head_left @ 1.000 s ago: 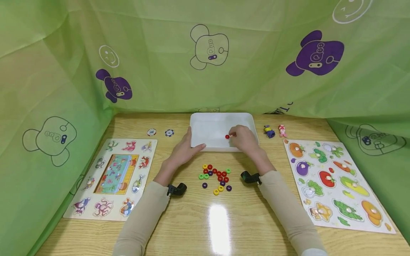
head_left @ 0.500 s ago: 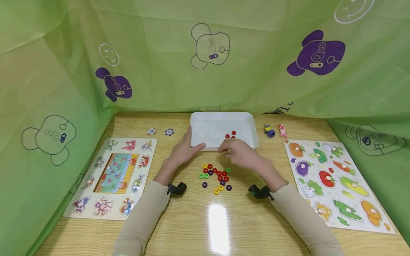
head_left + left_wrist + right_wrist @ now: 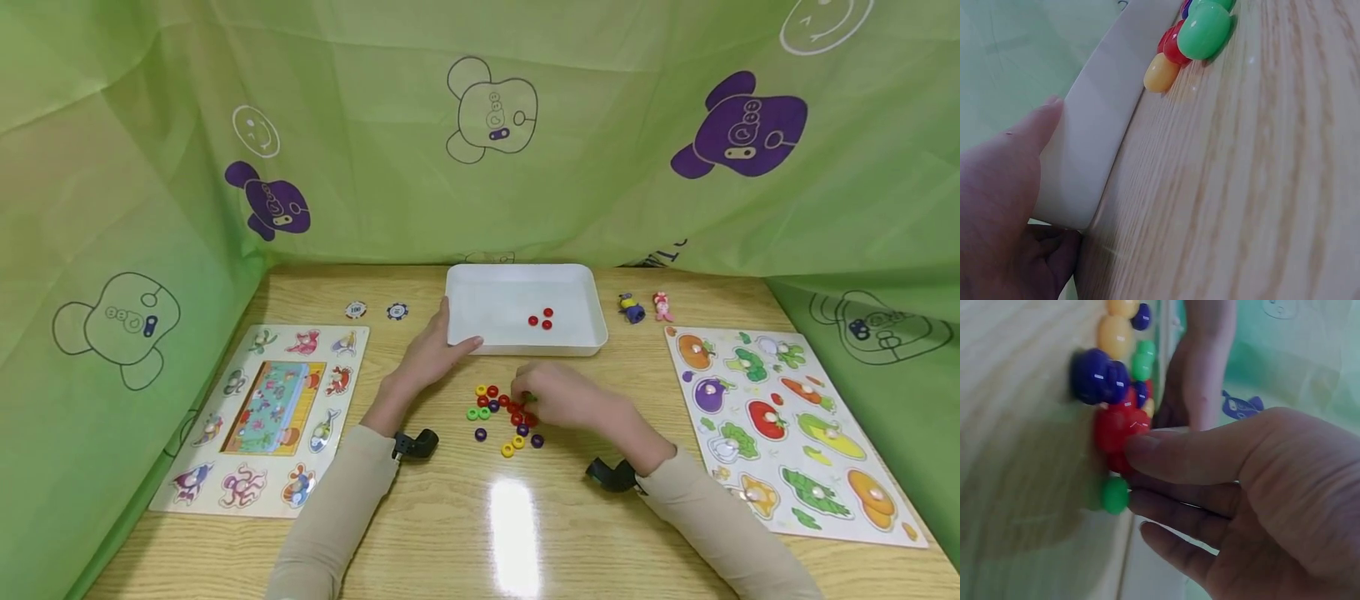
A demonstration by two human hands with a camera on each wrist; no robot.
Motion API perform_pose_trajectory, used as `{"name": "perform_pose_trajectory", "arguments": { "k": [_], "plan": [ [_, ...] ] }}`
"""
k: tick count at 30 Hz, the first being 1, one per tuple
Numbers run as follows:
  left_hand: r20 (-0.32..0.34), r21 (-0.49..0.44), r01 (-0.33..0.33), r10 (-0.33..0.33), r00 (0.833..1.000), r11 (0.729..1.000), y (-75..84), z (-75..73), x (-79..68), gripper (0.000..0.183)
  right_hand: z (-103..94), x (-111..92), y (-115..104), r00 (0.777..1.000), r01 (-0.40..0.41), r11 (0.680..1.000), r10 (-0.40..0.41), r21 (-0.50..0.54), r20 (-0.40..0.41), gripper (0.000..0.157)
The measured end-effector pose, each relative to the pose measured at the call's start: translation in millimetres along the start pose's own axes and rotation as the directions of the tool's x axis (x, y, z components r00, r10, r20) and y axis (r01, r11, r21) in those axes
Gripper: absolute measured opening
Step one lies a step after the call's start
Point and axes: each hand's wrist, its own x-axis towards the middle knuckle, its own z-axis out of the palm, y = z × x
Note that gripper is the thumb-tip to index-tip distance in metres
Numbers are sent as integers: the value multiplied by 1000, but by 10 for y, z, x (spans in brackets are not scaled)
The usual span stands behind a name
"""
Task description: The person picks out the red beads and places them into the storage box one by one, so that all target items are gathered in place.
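Note:
At the back of the table stands a white tray with 3 small red rings inside. My left hand grips its front left corner; in the left wrist view the thumb lies along the outer wall and fingers curl by the corner. Several small plastic rings in red, yellow, green and purple lie on the table before the tray. Over the right side of this cluster is my right hand, pinching a red ring between thumb and fingertips, a green ring right beside the fingers.
An ocean-animal puzzle board lies at the left, a vegetable puzzle board at the right. Two chips, a white-and-red one and a blue-and-white one, sit left of the tray. A blue-yellow figurine and a pink figurine stand right of it.
My right hand has let go of a red ring in the tray, drawn back over the front rim and come down on the loose rings. My left hand stays at the tray corner.

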Motion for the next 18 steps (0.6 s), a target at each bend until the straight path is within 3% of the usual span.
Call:
{"name": "perform_pose_trajectory", "arguments": {
  "k": [12,18],
  "plan": [
    [9,0,7,-7,1000,1000,8,10,2,108,81,25,34,1000,-11,998,10,-59,-25,11],
    [3,1,4,-4,1000,1000,-9,5,-7,108,23,76,23,998,9,999,-11,-39,-56,10]
  ]
}}
